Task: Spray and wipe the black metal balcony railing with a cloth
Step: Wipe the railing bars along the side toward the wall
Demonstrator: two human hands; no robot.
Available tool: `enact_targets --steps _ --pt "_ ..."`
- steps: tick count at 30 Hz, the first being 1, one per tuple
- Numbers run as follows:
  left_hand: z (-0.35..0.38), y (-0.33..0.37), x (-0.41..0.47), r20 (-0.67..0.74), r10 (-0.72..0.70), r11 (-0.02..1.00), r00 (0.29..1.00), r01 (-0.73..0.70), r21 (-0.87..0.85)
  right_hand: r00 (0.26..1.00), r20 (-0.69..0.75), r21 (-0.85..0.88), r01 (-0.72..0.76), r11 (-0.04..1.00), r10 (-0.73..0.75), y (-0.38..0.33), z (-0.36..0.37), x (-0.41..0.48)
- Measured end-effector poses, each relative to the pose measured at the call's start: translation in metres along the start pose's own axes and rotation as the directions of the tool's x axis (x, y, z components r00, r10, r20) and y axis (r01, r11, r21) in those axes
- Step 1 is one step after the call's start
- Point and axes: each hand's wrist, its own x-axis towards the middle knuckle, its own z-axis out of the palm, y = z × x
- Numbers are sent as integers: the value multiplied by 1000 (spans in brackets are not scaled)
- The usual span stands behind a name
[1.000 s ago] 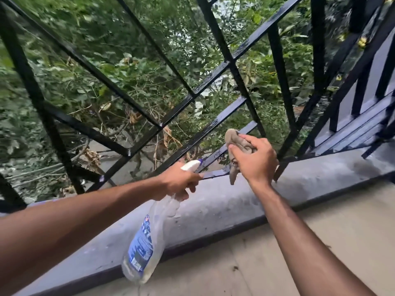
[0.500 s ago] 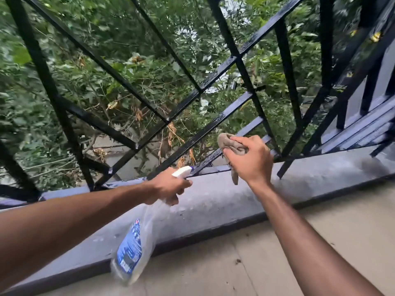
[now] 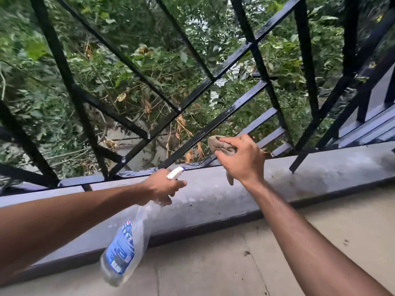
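Observation:
The black metal railing of crossed diagonal bars fills the upper view; its lower bars look wet and shiny. My right hand grips a bunched beige cloth against the bottom of a diagonal bar, just above the ledge. My left hand holds the neck of a clear spray bottle with a blue label. Its white nozzle points toward the railing's bottom rail and the body hangs down over the floor.
A grey concrete ledge runs along the foot of the railing, with pale damp patches. Below it lies the beige balcony floor. Dense green foliage and dry branches show through the bars.
My right hand and cloth slid down and left along the diagonal bar toward the ledge. The spray bottle stayed in my left hand, swinging slightly. The view shifted a little upward.

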Motion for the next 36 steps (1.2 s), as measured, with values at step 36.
enact_targets --steps 36 --pt "-40 -9 -53 -99 186 982 978 -183 39 914 389 150 -190 970 118 -83 79 -64"
